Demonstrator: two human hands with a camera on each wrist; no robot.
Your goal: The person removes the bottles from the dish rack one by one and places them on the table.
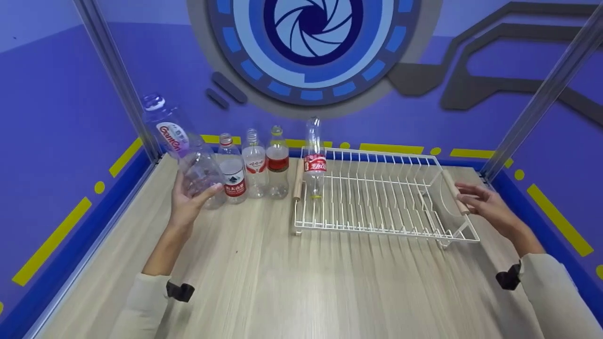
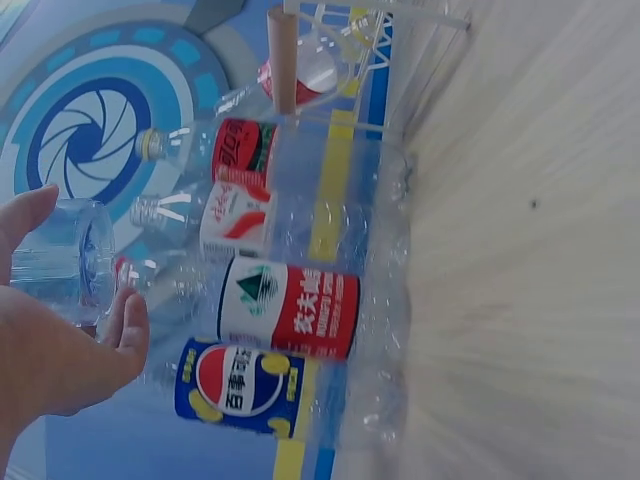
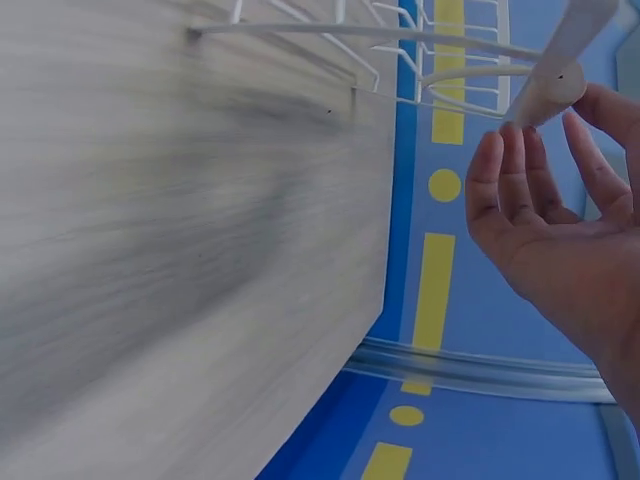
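My left hand (image 1: 194,192) grips a clear plastic bottle (image 1: 181,148) with a purple and white label by its lower end and holds it tilted above the table's left side. In the left wrist view that hand (image 2: 80,275) has thumb and fingers on either side of the bottle (image 2: 55,255). My right hand (image 1: 472,197) lies with relaxed fingers by the right wooden handle (image 1: 457,194) of a white wire dish rack (image 1: 377,221). In the right wrist view its fingertips (image 3: 500,150) are just below that handle (image 3: 562,55). One red-labelled bottle (image 1: 314,162) stands neck down in the rack's left end.
A row of clear bottles stands left of the rack: a red and white label (image 1: 234,176), a white and red label (image 1: 255,165), a red label (image 1: 277,162). A blue-labelled Pepsi bottle (image 2: 240,385) ends the row. Metal frame posts (image 1: 118,75) and blue walls surround the wooden table (image 1: 282,282).
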